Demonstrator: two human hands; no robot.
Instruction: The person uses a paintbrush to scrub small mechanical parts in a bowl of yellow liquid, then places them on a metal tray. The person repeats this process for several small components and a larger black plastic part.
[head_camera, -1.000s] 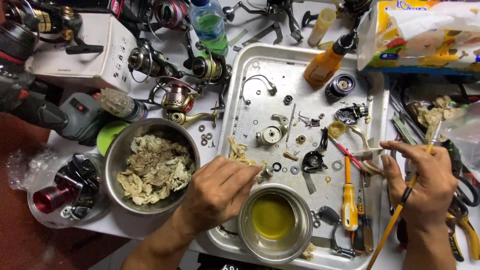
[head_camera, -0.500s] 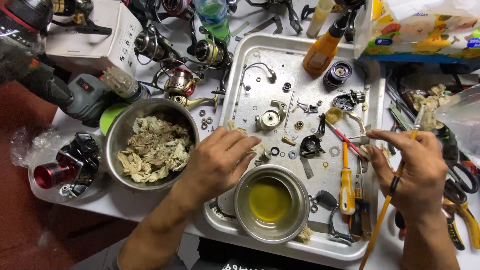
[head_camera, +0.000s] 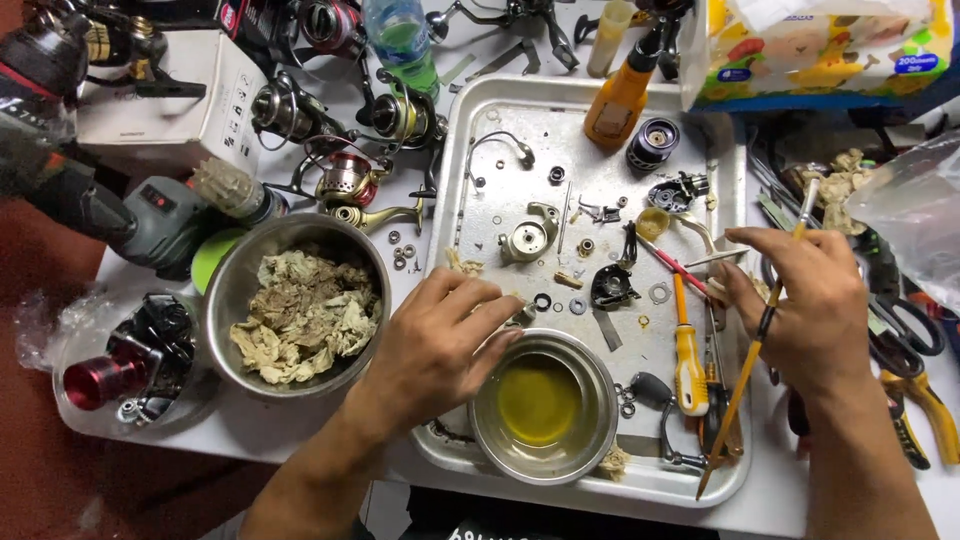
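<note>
Metal tray (head_camera: 480, 150) corrals dismantled reel parts, beside a steel bowl (head_camera: 232, 290) of soiled wipes. Small bowl of yellow oil (head_camera: 540, 400) sits at the tray's near edge (within dipping reach). Left hand (head_camera: 440, 345) pinches a small part (head_camera: 524, 314) just above it; right hand (head_camera: 800, 300) clamps a thin brush (head_camera: 752, 360), angled toward the tray.

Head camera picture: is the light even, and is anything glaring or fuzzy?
Head view: the light is bright from above and fairly even; the metal tray shines pale with soft glare, and the small bowl's rim glints. The hands cast soft shadows. The dark tool at the far left edge looks smeared; the centre is sharp.
</note>
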